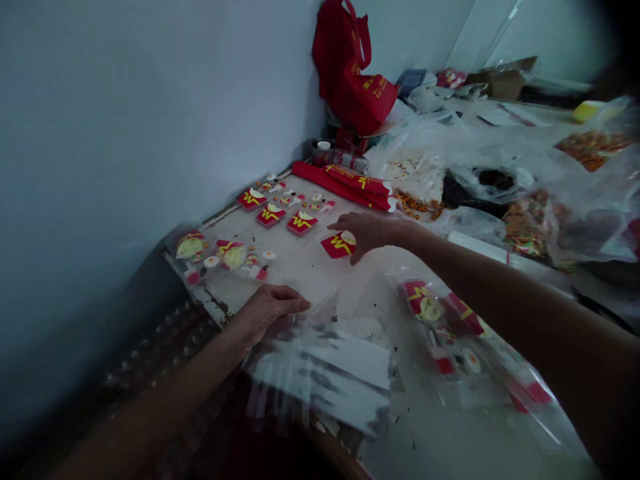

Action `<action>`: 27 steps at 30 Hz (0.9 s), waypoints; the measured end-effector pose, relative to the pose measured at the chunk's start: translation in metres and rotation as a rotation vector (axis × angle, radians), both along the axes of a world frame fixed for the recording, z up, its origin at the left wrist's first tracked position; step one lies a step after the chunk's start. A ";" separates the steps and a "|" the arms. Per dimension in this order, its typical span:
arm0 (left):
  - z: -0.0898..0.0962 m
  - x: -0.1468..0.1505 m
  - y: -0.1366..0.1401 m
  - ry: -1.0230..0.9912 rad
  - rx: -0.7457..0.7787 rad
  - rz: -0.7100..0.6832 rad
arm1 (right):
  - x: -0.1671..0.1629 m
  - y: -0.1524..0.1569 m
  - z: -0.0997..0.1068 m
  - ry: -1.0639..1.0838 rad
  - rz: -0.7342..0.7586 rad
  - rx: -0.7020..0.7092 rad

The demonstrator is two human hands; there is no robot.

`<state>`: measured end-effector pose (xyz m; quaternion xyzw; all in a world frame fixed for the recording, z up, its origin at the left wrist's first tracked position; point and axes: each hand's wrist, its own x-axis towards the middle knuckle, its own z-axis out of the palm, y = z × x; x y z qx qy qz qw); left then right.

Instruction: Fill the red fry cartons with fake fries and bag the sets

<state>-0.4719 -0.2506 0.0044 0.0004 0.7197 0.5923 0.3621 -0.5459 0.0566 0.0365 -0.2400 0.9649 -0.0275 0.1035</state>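
My left hand [275, 310] pinches the edge of a clear plastic bag [325, 303] between thumb and fingertips, above a stack of clear bags and white sheets [340, 373]. My right hand [373, 235] reaches across the table with thumb and fingers spread around a small red fries-carton piece [337, 245] with a yellow zigzag mark. Its thumb is at the piece's right edge; whether it touches cannot be made out. Similar red pieces [302, 223] lie farther back with tiny food-shaped pieces [316, 198] beside them.
Filled clear bags [233, 255] lie at the table's left edge, others [440, 327] under my right forearm. Folded red bags [345, 185] lie behind. A red tote bag [355, 87] stands by the wall. Plastic bags of small pieces [525, 220] crowd the right.
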 end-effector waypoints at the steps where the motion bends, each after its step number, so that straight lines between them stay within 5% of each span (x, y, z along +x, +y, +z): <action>1: 0.001 0.002 0.000 -0.003 -0.009 0.023 | 0.008 0.003 0.010 0.028 0.009 -0.038; 5: 0.004 0.014 0.004 0.045 -0.050 0.046 | 0.049 0.007 0.058 0.086 0.070 -0.131; 9: 0.009 0.028 0.015 0.146 -0.045 -0.024 | 0.097 -0.008 0.082 0.128 0.051 -0.037; 18: 0.013 0.041 0.026 0.236 -0.145 -0.299 | 0.174 -0.030 0.067 0.336 -0.135 0.082; 27: 0.009 0.041 0.043 0.161 -0.081 -0.404 | 0.197 -0.034 0.048 0.341 -0.191 0.097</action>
